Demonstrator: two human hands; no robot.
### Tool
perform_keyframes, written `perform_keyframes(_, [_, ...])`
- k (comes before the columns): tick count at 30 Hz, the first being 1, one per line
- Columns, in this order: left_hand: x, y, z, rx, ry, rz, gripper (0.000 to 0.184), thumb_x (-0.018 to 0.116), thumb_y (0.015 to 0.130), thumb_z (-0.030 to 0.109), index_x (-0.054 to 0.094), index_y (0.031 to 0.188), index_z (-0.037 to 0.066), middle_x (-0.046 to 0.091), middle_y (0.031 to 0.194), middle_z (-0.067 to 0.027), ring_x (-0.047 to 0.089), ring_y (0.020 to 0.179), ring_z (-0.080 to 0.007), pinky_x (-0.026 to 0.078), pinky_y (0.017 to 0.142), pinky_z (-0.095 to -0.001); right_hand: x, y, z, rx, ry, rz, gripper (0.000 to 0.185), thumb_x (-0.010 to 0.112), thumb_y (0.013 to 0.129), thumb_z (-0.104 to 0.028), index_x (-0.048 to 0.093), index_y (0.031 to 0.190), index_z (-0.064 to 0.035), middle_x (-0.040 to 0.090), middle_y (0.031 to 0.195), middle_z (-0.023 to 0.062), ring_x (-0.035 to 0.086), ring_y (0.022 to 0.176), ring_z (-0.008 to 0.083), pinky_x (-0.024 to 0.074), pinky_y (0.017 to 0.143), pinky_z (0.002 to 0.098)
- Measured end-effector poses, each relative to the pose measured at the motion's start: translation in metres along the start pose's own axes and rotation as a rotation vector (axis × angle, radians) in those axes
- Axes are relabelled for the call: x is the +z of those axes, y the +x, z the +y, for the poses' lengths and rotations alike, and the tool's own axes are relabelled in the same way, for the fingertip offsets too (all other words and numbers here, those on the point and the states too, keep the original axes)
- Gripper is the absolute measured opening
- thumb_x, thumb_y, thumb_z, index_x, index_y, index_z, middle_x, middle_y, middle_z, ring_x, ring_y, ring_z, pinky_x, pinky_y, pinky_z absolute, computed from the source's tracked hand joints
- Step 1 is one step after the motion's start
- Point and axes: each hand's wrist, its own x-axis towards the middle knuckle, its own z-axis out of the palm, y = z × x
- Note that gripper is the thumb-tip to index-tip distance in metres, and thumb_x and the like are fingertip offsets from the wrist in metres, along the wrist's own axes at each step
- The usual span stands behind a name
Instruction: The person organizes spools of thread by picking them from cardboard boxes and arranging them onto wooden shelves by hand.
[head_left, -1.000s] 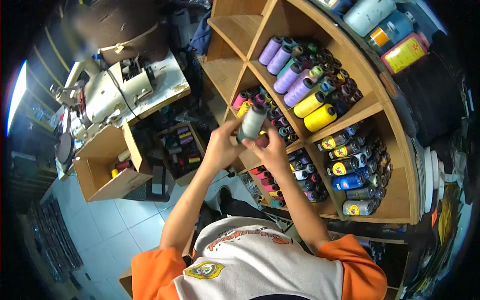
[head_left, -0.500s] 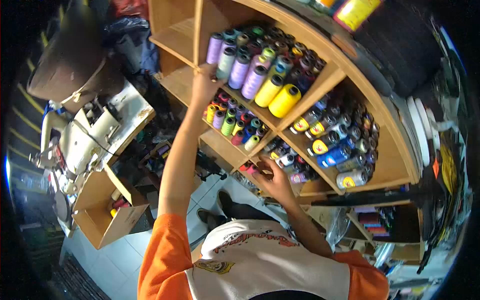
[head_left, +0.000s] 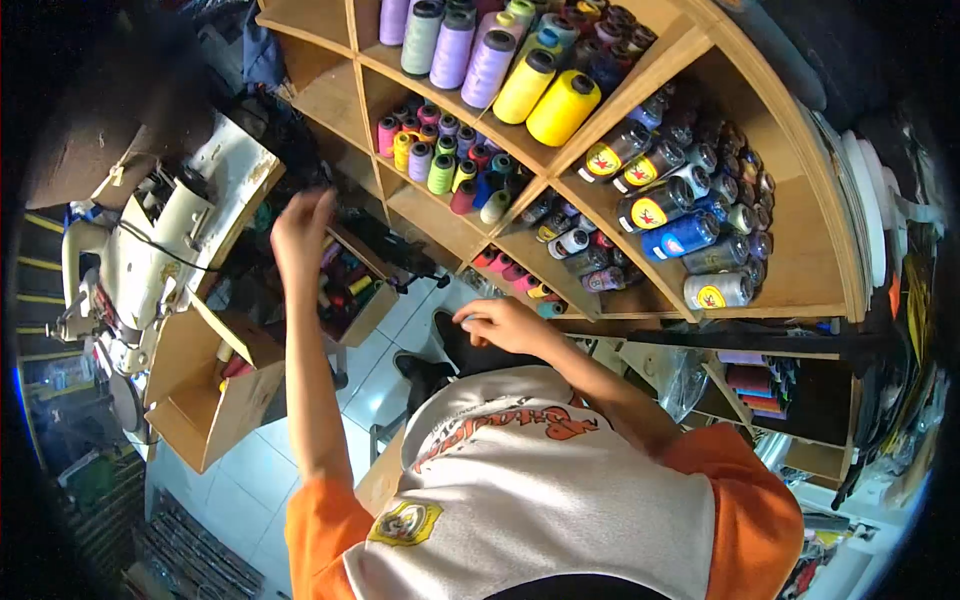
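Note:
My left hand (head_left: 302, 235) is raised over the dim area between the sewing machine and the shelf, near an open box of thread spools (head_left: 350, 290). Motion smears its fingers, and no held thing shows. My right hand (head_left: 508, 326) hovers in front of my shirt, below the lowest shelf row, its fingers curled together. A speck of blue shows at its fingertips, too small to name. Closest to it is a row of small pink and red spools (head_left: 513, 271). Yellow thread cones (head_left: 563, 108) and lilac cones (head_left: 488, 68) stand in the upper compartment.
A wooden shelf (head_left: 625, 97) spans the top, with dark labelled cones (head_left: 655, 208) on the right and small coloured spools (head_left: 440, 172) in the middle. At left are a sewing machine (head_left: 150, 260) and an open cardboard box (head_left: 190, 405). A stool stands under me on white tiles.
My left hand has left the lilac and pale green cones and moved left and down, off the shelf. My right hand has drawn back from the small pink spools. The view has shifted downward.

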Motion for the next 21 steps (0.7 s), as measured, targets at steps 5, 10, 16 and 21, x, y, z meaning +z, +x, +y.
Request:
perform_keyframes(5, [-0.113, -0.183, -0.045, -0.337, -0.172, 0.553, 0.03, 0.05, 0.096, 0.022, 0.063, 0.083, -0.001, 0.063, 0.073, -0.0058, 0.06, 0.067, -0.0112, 0.047, 0.059, -0.0234, 0.032, 0.033, 0.02, -0.108, -0.035, -0.2, 0.026, 0.065, 0.082, -0.013, 0.062, 0.105, -0.0006, 0.068, 0.079, 0.01, 0.064, 0.072, 0.0142, 0.05, 0.067, 0.0288])
perform_keyframes(10, [-0.195, -0.37, -0.023, -0.377, 0.095, 1.275, 0.033, 0.046, 0.096, 0.019, 0.049, 0.068, 0.002, 0.055, 0.06, -0.0048, 0.048, 0.057, -0.0099, 0.043, 0.057, -0.027, 0.063, 0.085, -0.013, -0.076, -0.234, -0.538, 0.03, 0.064, 0.084, -0.016, 0.06, 0.11, -0.0018, 0.065, 0.086, 0.0045, 0.06, 0.077, 0.0109, 0.0489, 0.069, 0.0256])
perform_keyframes(16, [-0.153, -0.559, -0.046, -0.975, 0.83, 1.299, 0.023, 0.055, 0.086, 0.022, 0.063, 0.08, 0.002, 0.064, 0.073, -0.0145, 0.064, 0.071, -0.0306, 0.049, 0.065, -0.0369, 0.102, 0.164, -0.014, -0.138, -0.259, -0.733, 0.029, 0.061, 0.088, -0.017, 0.058, 0.114, -0.0039, 0.064, 0.088, 0.0033, 0.057, 0.075, 0.0091, 0.0455, 0.066, 0.0226])
perform_keyframes(21, [-0.012, -0.692, -0.142, -1.565, 0.411, 0.833, 0.056, 0.068, 0.068, 0.029, 0.054, 0.111, -0.005, 0.052, 0.112, -0.0321, 0.051, 0.105, -0.0441, 0.041, 0.094, -0.0471, 0.138, 0.154, -0.041, -0.169, -0.406, -0.862, 0.033, 0.06, 0.09, -0.017, 0.056, 0.12, -0.0032, 0.063, 0.095, 0.0044, 0.057, 0.082, 0.0091, 0.0451, 0.07, 0.0223])
